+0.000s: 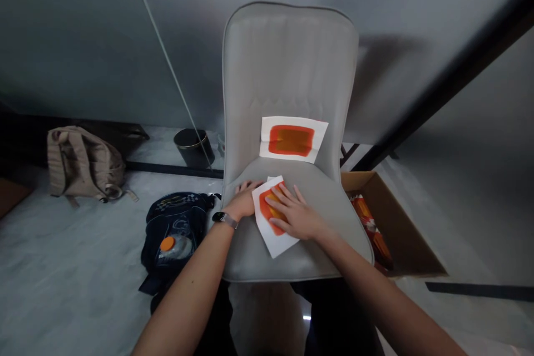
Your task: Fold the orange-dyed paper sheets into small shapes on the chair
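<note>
While the open right hand (297, 214) covers most of the orange-printed paper (275, 242), the open left hand (244, 200) touches its partly hidden edge.

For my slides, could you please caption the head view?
Left hand and right hand steady a white orange-printed paper sheet on a grey upholstered chair.

Plain room, padded chair (287, 61), backpack (81, 162), cardboard box (403, 236)
</note>
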`<state>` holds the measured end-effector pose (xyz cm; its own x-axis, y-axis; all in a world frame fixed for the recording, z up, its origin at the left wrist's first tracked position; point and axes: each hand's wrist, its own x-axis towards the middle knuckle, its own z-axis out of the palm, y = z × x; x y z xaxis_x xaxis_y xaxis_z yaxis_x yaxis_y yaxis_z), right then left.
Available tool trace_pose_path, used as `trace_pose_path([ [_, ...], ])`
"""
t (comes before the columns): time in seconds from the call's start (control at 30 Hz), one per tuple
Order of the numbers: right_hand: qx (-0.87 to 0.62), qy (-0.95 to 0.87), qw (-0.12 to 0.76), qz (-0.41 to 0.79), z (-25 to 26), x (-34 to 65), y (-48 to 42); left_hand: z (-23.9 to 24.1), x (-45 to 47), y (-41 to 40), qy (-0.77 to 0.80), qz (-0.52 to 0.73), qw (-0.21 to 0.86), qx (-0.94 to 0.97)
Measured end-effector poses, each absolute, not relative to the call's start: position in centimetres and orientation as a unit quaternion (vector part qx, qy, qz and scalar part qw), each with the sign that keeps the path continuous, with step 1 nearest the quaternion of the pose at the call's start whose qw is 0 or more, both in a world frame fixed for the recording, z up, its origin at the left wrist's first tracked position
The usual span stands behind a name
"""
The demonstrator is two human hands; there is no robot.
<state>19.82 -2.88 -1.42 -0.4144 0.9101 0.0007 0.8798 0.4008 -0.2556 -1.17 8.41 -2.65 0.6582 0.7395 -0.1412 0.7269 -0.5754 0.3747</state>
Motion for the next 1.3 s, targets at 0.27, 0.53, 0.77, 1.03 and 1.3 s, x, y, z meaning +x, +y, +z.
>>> trace_pose_path([
  [0.27,-0.683,-0.720,0.032,0.123,-4.7,20.4,-1.0,-1.9,-1.7,9.1,0.400,0.001,0.220,0.890],
  [0.53,-0.727,-0.671,0.055,0.137,-4.7,19.3,-0.5,-1.8,-1.7,8.9,0.416,0.027,0.236,0.878],
  [0.77,-0.733,-0.661,0.067,0.144,-5.2,19.7,-1.0,-2.1,-1.8,9.0,0.406,0.006,0.221,0.887],
  [1.03,-0.739,-0.653,0.073,0.151,-5.4,19.2,-0.8,-2.6,-1.5,9.1,0.424,0.022,0.214,0.880],
  [1.3,-0.741,-0.653,0.057,0.145,-5.6,19.0,-0.7,-1.9,-1.2,8.5,0.424,0.021,0.210,0.881],
])
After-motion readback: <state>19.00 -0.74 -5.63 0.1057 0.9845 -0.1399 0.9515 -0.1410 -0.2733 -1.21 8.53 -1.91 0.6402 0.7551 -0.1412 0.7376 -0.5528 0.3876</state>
